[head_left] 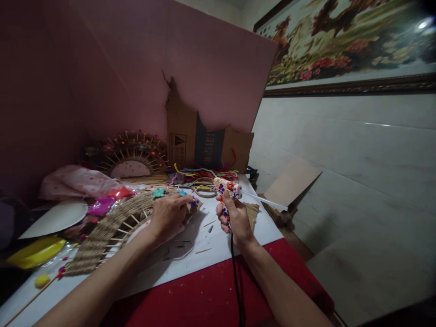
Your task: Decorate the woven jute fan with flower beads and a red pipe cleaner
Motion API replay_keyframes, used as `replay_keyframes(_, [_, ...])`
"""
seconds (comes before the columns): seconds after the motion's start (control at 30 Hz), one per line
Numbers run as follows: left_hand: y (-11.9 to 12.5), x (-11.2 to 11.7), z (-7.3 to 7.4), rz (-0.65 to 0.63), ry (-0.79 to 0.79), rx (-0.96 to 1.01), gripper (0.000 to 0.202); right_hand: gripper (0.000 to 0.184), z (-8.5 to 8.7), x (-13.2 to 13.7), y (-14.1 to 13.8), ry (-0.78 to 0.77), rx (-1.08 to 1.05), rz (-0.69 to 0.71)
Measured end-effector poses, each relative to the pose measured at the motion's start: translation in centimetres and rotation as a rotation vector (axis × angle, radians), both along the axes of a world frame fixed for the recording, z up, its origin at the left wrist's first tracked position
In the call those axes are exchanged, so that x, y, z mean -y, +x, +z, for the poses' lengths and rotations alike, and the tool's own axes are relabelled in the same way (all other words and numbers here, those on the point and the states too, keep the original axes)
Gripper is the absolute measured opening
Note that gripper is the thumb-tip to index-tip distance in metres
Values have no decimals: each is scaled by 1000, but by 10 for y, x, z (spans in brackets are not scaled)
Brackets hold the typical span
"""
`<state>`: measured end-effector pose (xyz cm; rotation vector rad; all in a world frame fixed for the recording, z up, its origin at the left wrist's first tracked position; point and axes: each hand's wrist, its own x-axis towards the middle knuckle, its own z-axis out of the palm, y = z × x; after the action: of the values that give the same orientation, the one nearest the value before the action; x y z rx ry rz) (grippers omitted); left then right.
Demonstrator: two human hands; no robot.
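My right hand (235,218) is closed around a hot glue gun (227,187) with a flowered pattern, a clear glue stick (264,200) poking out behind it and a black cord (235,277) trailing toward me. The nozzle points left at a small purple flower (194,202). My left hand (169,213) presses down with curled fingers on the edge of a woven rope-and-stick fan (105,229), right beside that flower. Teal flowers (158,193) sit on the weave's rim.
A second decorated fan (131,152) leans against the pink wall. Scissors (202,188), coloured pipe cleaners (204,172), a cardboard box (204,145), a paper plate (56,218), a yellow object (36,252) and pink wrapping (81,181) lie on the white sheet (218,245) over a red cloth (211,295).
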<state>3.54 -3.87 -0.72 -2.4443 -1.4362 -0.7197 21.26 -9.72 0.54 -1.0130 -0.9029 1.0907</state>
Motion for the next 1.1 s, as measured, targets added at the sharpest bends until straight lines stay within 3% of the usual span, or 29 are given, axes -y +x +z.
replay_keyframes(0.4, [3,6,5,-61,77,-199,34,53,1,0,0,-9,-4,-2])
replay_keyframes(1.1, [1,4,-2,-74,97,-203,35,49,0,0,0,-10,-7,16])
